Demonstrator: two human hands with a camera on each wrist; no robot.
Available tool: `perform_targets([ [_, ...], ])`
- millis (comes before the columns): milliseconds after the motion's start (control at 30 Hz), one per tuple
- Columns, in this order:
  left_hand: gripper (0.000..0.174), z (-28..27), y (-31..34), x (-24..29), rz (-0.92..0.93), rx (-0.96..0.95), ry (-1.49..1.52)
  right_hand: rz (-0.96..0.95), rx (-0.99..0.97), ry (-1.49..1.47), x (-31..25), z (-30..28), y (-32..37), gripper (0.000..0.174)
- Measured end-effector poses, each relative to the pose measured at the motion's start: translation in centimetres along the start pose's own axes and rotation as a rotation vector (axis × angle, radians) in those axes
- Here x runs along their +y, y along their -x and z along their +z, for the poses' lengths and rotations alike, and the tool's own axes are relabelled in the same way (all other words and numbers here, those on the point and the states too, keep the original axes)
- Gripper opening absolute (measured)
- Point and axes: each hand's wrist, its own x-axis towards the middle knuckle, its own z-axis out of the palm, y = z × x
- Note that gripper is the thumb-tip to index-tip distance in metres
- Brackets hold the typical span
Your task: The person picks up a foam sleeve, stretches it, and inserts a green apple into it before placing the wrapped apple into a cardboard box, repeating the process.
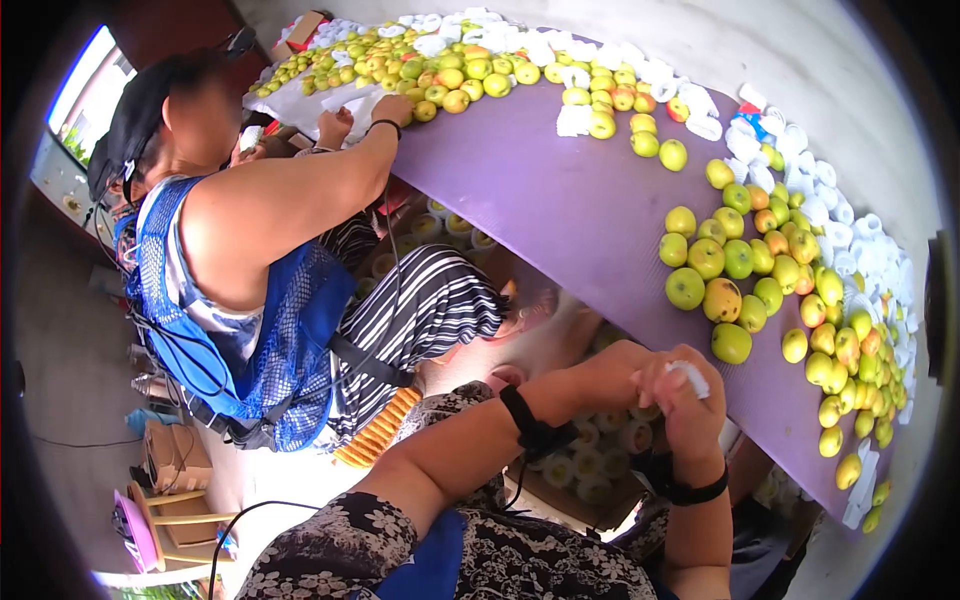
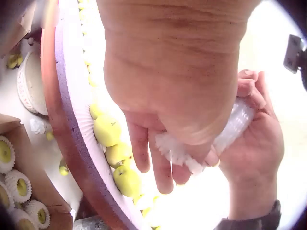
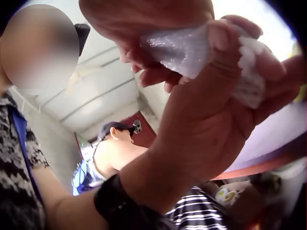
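Both hands meet above the table's near edge around a white foam net sleeve [image 1: 690, 378]. In the left wrist view, the left hand [image 2: 172, 96] comes down from the top, with the sleeve's frilled end between its fingers. Opposite it, the right hand [image 2: 254, 148] grips the sleeve [image 2: 235, 123] with curled fingers. Seen from the right wrist, the right thumb lies over the sleeve [image 3: 180, 50], and the left hand [image 3: 148, 17] overlaps its other end. The hands hide much of the sleeve. Green-yellow apples [image 1: 685, 289] lie on the purple table [image 1: 520, 160] beyond the hands.
White foam nets [image 1: 870, 255] are heaped along the wall behind the apples. A cardboard box [image 2: 45, 184] below the table edge holds several net-wrapped apples. Another person [image 1: 250, 230] sits at the left, reaching toward more apples [image 1: 450, 78].
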Motion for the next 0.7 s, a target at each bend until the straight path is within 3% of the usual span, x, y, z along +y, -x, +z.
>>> perform_targets([
  [33, 0.022, -0.3, -0.1, 0.3, -0.026, -0.020, -0.079, -0.001, -0.017, -0.053, 0.2, -0.4, -0.2, 0.041],
  [133, 0.024, -0.2, -0.2, -0.2, 0.152, 0.045, -0.353, -0.007, -0.066, -0.292, 1.6, -1.6, -0.5, 0.051],
  [200, 0.028, -0.3, -0.2, 0.1, 0.072, 0.008, -0.458, -0.016, -0.085, -0.552, 2.2, -2.6, -1.0, 0.057],
  [267, 0.029, -1.0, -0.1, 1.5, 0.013, -0.057, -0.562, 0.017, 0.148, -0.558, 0.5, -1.2, -1.4, 0.059],
  [300, 0.027, -1.3, -0.2, 1.3, -0.011, 0.032, -0.362, 0.024, 0.263, -0.561, -0.2, -1.1, -1.8, 0.061],
  [367, 0.025, -1.9, -0.3, 0.3, -0.081, 0.206, 0.030, -0.184, 0.183, -0.329, 1.5, -3.8, -2.5, 0.058],
  [433, 0.021, -3.1, -0.4, 0.6, -0.120, 0.248, 0.296, -0.051, 0.151, -0.072, 1.8, -4.4, -2.4, 0.050],
  [500, 0.019, -3.1, -0.5, -0.2, -0.106, 0.365, 0.295, 0.137, 0.119, 0.158, 2.0, -3.5, -1.9, 0.055],
  [567, 0.019, -2.5, -0.6, -0.6, -0.069, 0.441, 0.395, 0.139, 0.118, 0.150, 4.2, -3.5, -1.9, 0.066],
  [600, 0.016, -2.5, -0.8, -0.6, -0.060, 0.459, 0.403, 0.093, 0.147, 0.098, 5.0, -3.3, -1.7, 0.062],
  [700, 0.026, -2.9, -1.1, 0.4, -0.045, 0.409, 0.523, 0.192, 0.218, 0.157, 5.1, -3.2, -1.5, 0.055],
])
